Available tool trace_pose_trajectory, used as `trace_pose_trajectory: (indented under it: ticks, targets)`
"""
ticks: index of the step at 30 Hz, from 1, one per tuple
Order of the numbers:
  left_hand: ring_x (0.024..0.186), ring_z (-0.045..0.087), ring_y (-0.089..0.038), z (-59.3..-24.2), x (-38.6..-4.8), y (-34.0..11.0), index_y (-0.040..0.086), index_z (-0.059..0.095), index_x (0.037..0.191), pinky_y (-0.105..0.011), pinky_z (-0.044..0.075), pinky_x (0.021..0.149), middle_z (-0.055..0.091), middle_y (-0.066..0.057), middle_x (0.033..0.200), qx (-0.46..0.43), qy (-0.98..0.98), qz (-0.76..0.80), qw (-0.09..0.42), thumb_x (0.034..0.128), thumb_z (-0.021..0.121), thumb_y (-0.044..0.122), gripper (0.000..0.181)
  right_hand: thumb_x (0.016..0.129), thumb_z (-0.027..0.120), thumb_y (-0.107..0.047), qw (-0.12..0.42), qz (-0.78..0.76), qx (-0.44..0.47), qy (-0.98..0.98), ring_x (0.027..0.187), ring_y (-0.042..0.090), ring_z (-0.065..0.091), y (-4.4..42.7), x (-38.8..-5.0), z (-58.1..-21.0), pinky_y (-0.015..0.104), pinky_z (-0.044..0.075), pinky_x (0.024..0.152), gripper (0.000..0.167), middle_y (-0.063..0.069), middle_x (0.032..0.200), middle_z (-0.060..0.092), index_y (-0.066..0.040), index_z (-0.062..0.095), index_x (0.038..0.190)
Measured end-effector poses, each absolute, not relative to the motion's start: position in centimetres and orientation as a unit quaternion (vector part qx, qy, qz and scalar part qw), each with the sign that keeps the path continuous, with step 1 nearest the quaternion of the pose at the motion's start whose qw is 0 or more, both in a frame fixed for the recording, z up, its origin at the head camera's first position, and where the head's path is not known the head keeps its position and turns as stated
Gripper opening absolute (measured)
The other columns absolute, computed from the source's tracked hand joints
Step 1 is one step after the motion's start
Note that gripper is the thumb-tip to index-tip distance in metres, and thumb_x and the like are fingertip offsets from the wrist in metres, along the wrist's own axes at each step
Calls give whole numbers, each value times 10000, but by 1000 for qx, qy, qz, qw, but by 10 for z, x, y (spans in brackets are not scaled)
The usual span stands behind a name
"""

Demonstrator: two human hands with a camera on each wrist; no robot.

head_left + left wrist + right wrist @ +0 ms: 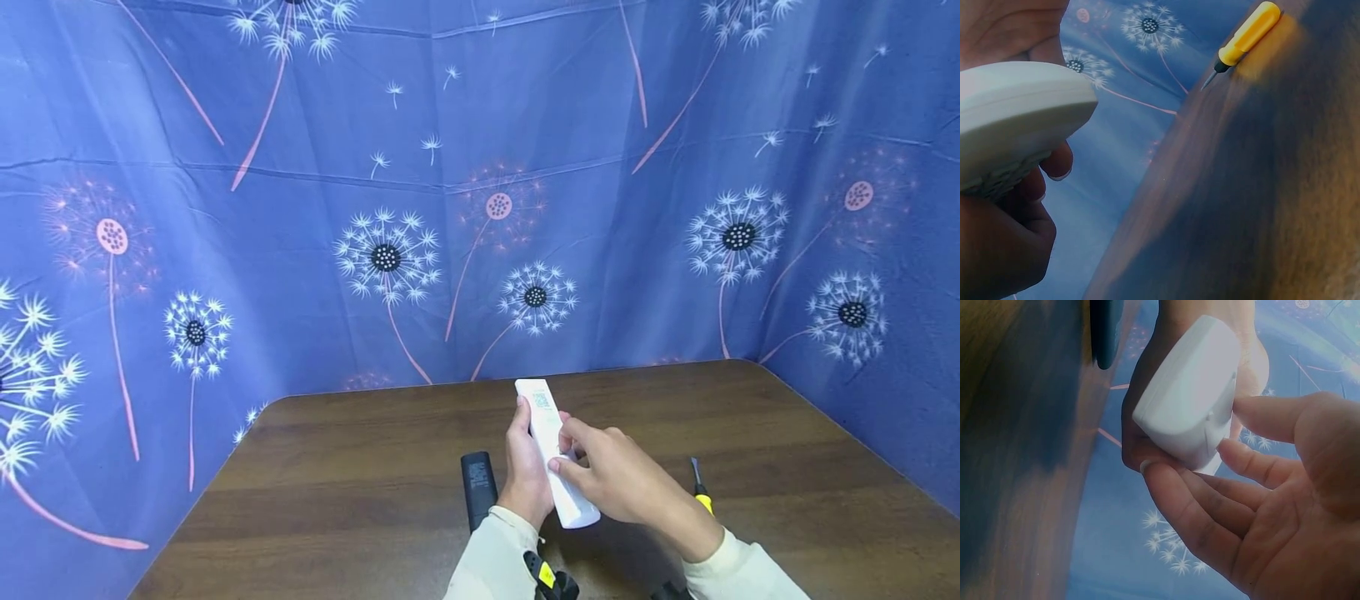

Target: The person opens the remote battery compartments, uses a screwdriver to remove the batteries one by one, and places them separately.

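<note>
Remote [547, 442], white, stands aslant at lower centre of the head view, between the two hands, back turned up and a QR code near its far end. The left hand [527, 467] is on its left side, gripping it, thumb along the edge. The right hand [618, 475] is on its right side, thumb and forefinger bent against that edge in a pinch. In the right wrist view, the remote fills the upper middle, with the right hand's other fingers reaching beneath it. In the left wrist view, its end enters at the left, raised keys on the underside.

Left of the left forearm, a black device [478, 487] lies on the table [337, 492]; a yellow screwdriver [703, 500] lies at lower right, by the right forearm. Behind hangs a blue curtain [300, 275] with dandelions.
</note>
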State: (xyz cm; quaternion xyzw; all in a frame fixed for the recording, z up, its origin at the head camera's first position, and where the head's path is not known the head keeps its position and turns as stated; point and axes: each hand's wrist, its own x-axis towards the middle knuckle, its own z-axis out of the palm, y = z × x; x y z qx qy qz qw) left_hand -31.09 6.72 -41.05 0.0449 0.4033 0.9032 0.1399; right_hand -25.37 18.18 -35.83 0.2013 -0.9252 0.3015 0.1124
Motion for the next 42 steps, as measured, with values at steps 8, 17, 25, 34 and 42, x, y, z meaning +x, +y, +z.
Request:
trace_pose_trajectory:
  ticks: [8,17,25,34,42]
  targets:
    - [867,554,-184,-410,-309,67,142,375,1489,-332,471,770,584,-95,1070,33,435,889,135,962,343,707,773,919,733,-186,124,285,208,-927,583,43,492,183,-252,-358,241,426,489,183,-84,716,578,-166,552,935]
    - [893,549,-208,-408,-307,65,146,426,1446,-333,470,759,569,-87,1023,33,471,871,136,968,361,691,728,923,730,-230,112,289,200,-930,528,39,422,184,-249,-358,241,371,450,211,-85,614,465,-181,527,895]
    - [883,562,-201,-405,-307,63,123,443,1421,-322,478,746,577,-86,1012,40,474,866,153,960,360,702,744,926,707,-158,129,296,216,-921,545,21,431,186,-250,-357,239,388,476,180,-120,633,490,-193,542,865]
    - [931,560,-223,-406,-308,62,144,406,1450,-332,474,765,566,-102,1057,41,496,854,152,946,349,732,776,924,678,-98,119,311,214,-918,560,28,439,186,-251,-357,241,391,483,160,-110,640,484,-187,560,864]
    - [890,562,-213,-406,-309,61,148,446,1413,-332,477,743,570,-90,1004,47,490,856,156,948,344,731,753,918,673,-85,121,317,211,-917,553,28,439,185,-252,-357,234,383,476,177,-109,631,478,-189,545,855]
